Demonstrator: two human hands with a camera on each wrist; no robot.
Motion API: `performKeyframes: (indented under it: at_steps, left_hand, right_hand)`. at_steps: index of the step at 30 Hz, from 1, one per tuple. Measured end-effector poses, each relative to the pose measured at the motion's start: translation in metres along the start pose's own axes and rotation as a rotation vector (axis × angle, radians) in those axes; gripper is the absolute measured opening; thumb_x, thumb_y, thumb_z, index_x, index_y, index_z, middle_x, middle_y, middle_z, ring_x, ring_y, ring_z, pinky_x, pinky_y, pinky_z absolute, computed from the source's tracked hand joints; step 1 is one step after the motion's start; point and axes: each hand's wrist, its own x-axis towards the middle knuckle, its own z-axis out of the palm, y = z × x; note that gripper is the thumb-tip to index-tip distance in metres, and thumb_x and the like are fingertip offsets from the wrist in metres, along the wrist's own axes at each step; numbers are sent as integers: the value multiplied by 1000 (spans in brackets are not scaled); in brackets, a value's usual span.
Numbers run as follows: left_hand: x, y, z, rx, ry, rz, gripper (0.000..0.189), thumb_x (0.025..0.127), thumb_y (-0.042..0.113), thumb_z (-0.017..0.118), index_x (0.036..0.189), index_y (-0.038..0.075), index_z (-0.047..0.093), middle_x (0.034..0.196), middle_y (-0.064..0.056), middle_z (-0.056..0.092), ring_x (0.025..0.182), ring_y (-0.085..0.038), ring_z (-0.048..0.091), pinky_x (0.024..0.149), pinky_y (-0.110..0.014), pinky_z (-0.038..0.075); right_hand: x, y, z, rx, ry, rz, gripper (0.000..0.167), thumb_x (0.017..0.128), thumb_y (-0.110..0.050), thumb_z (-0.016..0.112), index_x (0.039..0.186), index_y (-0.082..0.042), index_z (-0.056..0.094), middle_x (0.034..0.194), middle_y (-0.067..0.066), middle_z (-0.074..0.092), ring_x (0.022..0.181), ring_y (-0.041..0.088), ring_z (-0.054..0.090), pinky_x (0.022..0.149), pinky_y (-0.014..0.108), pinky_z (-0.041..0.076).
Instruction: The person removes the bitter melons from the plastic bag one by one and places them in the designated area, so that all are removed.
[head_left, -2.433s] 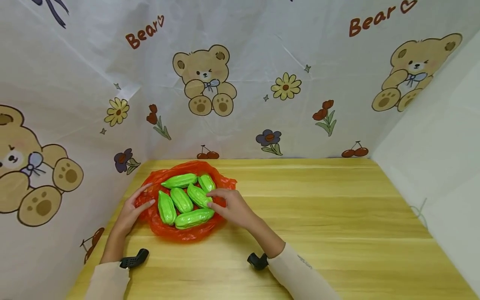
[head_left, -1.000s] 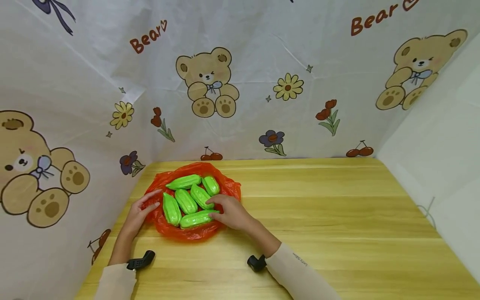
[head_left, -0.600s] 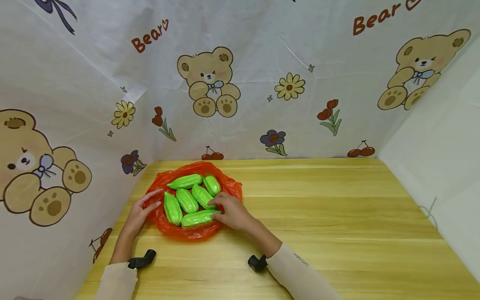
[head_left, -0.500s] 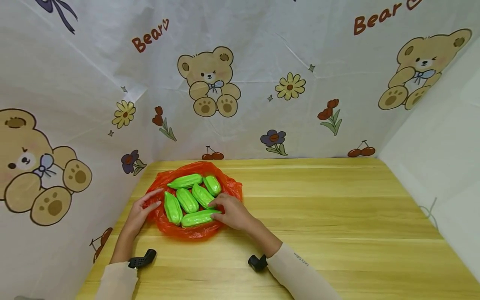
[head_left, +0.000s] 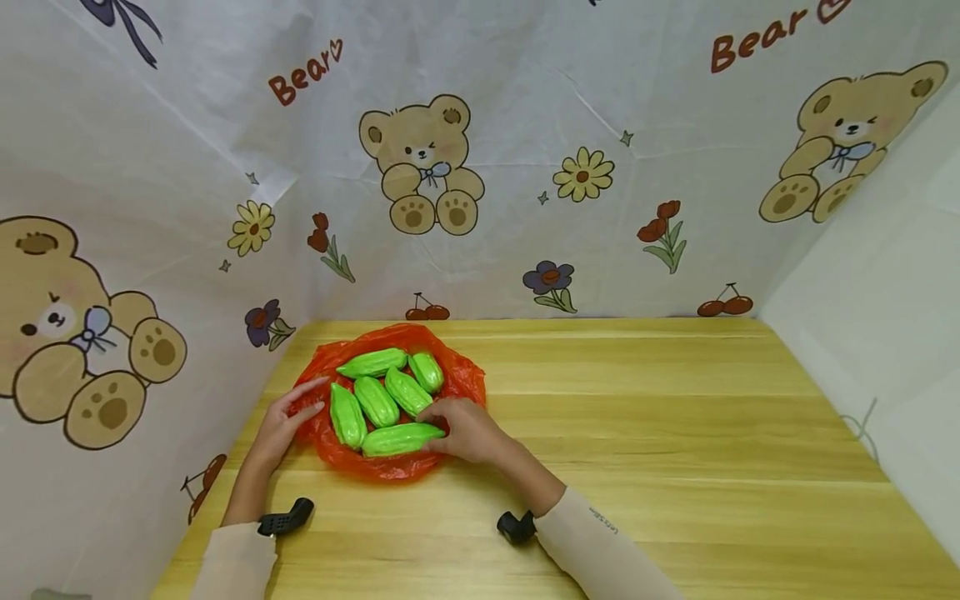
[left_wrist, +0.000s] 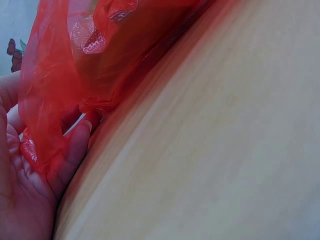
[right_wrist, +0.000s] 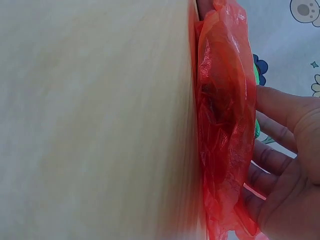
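Observation:
Several glossy, ridged bright-green bitter melons lie in a spread red plastic bag (head_left: 367, 471) at the table's far left. My right hand (head_left: 468, 429) reaches over the bag's right rim. Its thumb and index finger straddle the right end of the front bitter melon (head_left: 396, 440), the index tip right by the middle bitter melon (head_left: 407, 390). In the right wrist view the bag's wall hides most of that grasp. My left hand (head_left: 277, 429) rests against the bag's left side, thumb and fingers spread apart. In the left wrist view red film (left_wrist: 45, 100) drapes across its palm.
The wooden table (head_left: 637, 433) stretches to the right of the bag. A bear-print sheet (head_left: 510, 100) stands behind and on the left, a white wall (head_left: 885, 308) on the right. A thin cord (head_left: 862, 429) hangs by the right edge.
My right thumb has slid from the top of the front bitter melon to its near side, and that bitter melon's right end has shifted slightly. The left hand keeps its place.

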Motion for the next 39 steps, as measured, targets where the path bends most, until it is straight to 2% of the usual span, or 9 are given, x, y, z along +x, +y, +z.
performKeyframes:
  at_steps: [4,9,12,18,20,24,30,33,39]
  left_hand:
    - [-1,0,1,14,-1,3,46,101,11,61,144,-3,52,149,-25,48,145,-38,31,120,-53,22]
    - [-1,0,1,0,2,11,46,101,9,61,144,-4,52,149,-27,48,145,-40,30,117,-65,18]
    - [0,1,0,-2,1,16,46,101,9,60,144,-5,52,149,-27,48,145,-42,29,117,-64,18]
    - [-1,1,0,4,-1,10,46,102,11,60,145,-4,52,150,-25,47,146,-41,29,117,-37,25]
    - [-1,0,0,-3,1,8,46,102,11,61,144,-4,52,150,-25,47,146,-40,29,117,-37,24]
    - [-2,0,1,-14,8,11,46,101,12,61,144,-4,52,150,-25,47,146,-40,28,120,-49,21]
    - [-2,-1,1,-21,10,42,45,101,10,61,143,-4,53,148,-26,49,145,-33,33,107,-15,27]
    - [-2,-3,1,-31,7,56,45,101,8,60,143,-6,53,147,-28,49,145,-28,35,104,-9,28]
    - [7,-33,-3,-28,15,76,46,102,15,62,144,1,54,148,-22,51,145,-24,36,104,-8,27]
  right_hand:
    - [-1,-1,1,-22,-11,12,38,85,-23,85,121,-13,74,114,-5,72,105,8,63,93,24,51]
    - [-1,-1,2,-36,-13,10,39,85,-21,85,121,-15,74,115,-7,72,104,7,63,92,23,51]
    - [0,-2,2,-46,-18,7,39,85,-21,85,122,-16,74,115,-7,72,105,7,62,93,24,51]
    - [-1,-1,3,-65,-17,2,40,85,-25,84,122,-16,73,115,-8,72,105,7,63,93,24,51]
    - [0,0,3,-66,-15,-1,40,85,-26,84,122,-16,73,114,-8,72,104,7,63,92,24,51]
    - [0,0,3,-42,-6,-12,40,85,-26,84,122,-14,74,114,-6,72,103,7,63,91,24,51]
    - [0,2,2,58,19,-30,41,85,-19,84,123,-12,73,117,-3,72,105,7,63,92,23,51]
    - [0,2,1,98,31,-39,40,85,-17,84,123,-13,73,117,-4,72,104,7,62,91,22,51]
    - [0,3,0,173,48,-55,37,86,-13,83,121,-13,75,116,-3,73,95,9,59,82,30,54]
